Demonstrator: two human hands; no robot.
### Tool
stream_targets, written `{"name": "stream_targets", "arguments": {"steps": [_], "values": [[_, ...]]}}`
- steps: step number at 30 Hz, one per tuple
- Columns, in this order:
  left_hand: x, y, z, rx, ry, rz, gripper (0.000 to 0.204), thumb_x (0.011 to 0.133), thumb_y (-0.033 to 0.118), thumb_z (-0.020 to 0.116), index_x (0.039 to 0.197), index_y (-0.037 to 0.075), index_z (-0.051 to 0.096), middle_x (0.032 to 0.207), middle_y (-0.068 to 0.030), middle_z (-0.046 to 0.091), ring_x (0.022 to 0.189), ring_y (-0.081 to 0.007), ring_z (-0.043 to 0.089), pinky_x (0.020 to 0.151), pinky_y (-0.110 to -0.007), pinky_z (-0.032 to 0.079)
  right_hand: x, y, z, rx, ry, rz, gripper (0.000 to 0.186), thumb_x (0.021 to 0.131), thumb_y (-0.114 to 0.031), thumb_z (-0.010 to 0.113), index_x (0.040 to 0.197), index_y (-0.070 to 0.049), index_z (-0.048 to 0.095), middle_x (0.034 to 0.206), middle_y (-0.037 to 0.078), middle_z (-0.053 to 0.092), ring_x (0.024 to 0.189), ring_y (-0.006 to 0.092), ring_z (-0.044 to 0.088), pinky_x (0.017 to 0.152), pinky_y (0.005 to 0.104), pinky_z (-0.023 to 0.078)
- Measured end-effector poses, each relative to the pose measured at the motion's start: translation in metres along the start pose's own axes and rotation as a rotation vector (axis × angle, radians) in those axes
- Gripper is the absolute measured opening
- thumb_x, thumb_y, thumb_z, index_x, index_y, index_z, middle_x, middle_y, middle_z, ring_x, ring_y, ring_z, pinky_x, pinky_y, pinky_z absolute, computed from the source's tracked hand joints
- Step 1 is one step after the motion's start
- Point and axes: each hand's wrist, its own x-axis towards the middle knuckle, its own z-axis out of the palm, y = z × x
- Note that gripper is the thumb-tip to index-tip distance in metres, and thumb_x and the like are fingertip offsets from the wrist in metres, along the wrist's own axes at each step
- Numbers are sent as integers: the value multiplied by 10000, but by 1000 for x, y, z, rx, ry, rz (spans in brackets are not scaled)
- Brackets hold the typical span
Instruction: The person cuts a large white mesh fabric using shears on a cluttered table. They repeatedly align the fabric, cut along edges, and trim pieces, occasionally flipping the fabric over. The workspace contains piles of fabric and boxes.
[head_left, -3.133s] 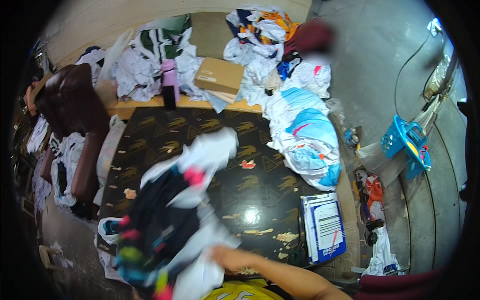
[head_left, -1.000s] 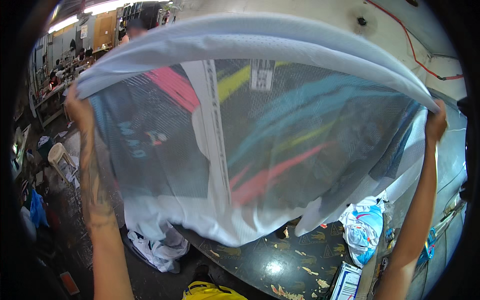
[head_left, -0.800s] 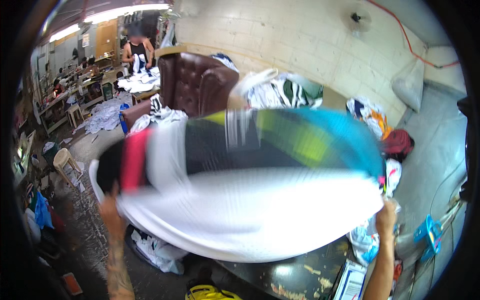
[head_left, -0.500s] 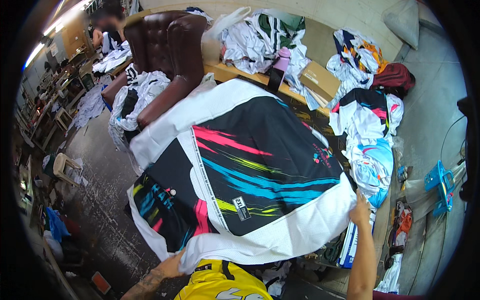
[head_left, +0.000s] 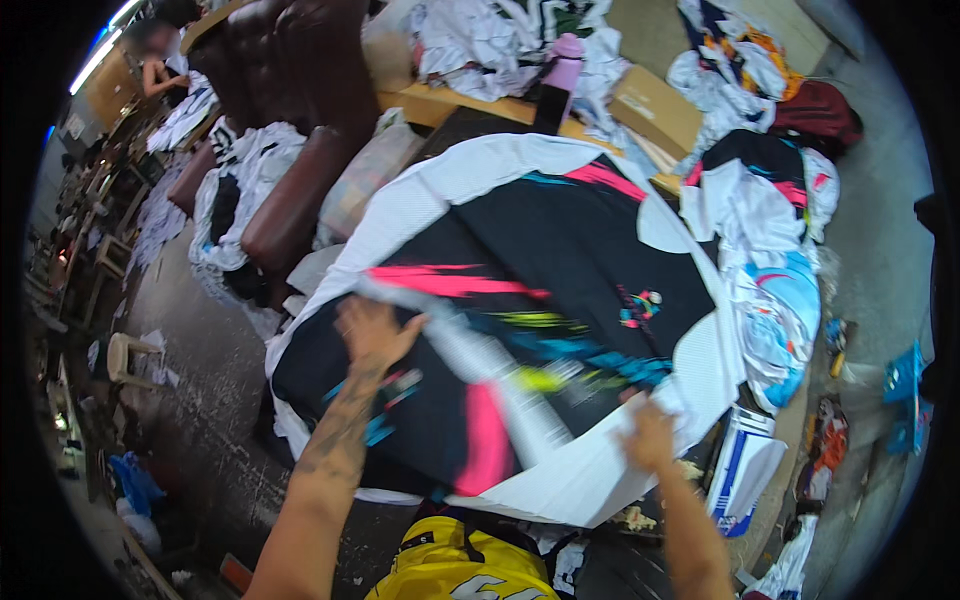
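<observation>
At left over the cloth (head_left: 600,250), the left hand (head_left: 376,335) points far, fingers spread wide; near right, the right hand (head_left: 652,437) (grip too blurred to tell) slants leftward.

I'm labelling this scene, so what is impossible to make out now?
Head view: right hand, blurred by motion, grip unclear.
Head view: dark table top, mostly hidden beneath the striped black and white fabric.
Head view: brown tufted leather armchair, top cut off by the upper edge.
Head view: left hand, palm hidden, turned toward the fabric.
</observation>
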Motion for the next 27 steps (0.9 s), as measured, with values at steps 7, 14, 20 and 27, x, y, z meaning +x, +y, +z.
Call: {"name": "stream_targets", "arguments": {"steps": [7,14,20,27], "values": [[104,-10,-54,-147,91,227,938,1034,789,495,1746,197,345,1782,-224,327,1659,-434,265,1334,-635,156,34,-55,-66,66,324,67,882,1030,-664,600,1761,-259,319,1852,128,181,1680,512,93,1268,799,73],[49,-77,8,-19,73,112,1130,912,849,639,1768,202,283,1821,-259,161,1675,-502,114,1279,-769,86,-92,-168,71,348,174,84,1122,903,-815,650,1762,-183,300,1841,201,154,1653,595,37,1247,815,-40],[141,70,-22,-51,25,204,1231,826,931,648,1736,157,353,1787,-323,204,1657,-539,142,1244,-812,132,38,-48,-41,210,189,110,1052,873,-635,820,1726,-194,391,1806,203,279,1626,580,216,1319,673,198],[167,55,-44,-234,74,373,1165,895,877,636,1766,192,279,1780,-315,242,1667,-470,210,1316,-670,182,61,-52,-108,97,398,68,1056,913,-690,752,1765,-258,300,1843,190,175,1657,557,151,1273,784,81]]}}
